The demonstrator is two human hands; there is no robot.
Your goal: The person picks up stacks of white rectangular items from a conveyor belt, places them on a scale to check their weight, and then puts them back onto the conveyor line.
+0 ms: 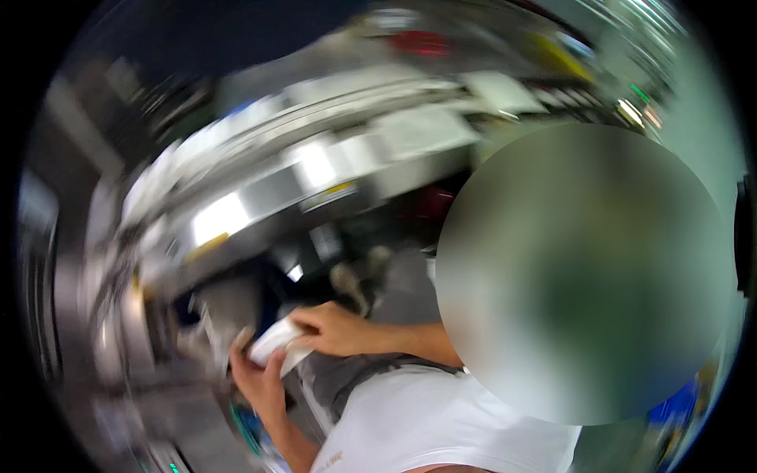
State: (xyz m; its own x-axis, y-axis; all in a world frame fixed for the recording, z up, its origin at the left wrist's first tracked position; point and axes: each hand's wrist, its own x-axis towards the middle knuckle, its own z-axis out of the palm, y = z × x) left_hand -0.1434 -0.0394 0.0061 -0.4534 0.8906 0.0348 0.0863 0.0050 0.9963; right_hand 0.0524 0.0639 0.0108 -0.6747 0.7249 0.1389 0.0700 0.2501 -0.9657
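A small white item (274, 337) is between my two hands in front of my lap; it looks like folded paper or cloth, but motion smear hides its exact kind. My right hand (333, 329) pinches its right end, fingers pressed over the top. At its lower left, my left hand (262, 380) has the thumb and fingers curled around the other end. Both forearms are bare, and below them shows my white shirt (441, 426).
A long metal workbench (268, 193) with several pale flat panels or boxes (426, 130) runs across ahead. Grey-clad legs (406, 299) are beneath the hands. A red round thing (422, 43) is at the far side. A large blurred disc covers the right; the picture is smeared.
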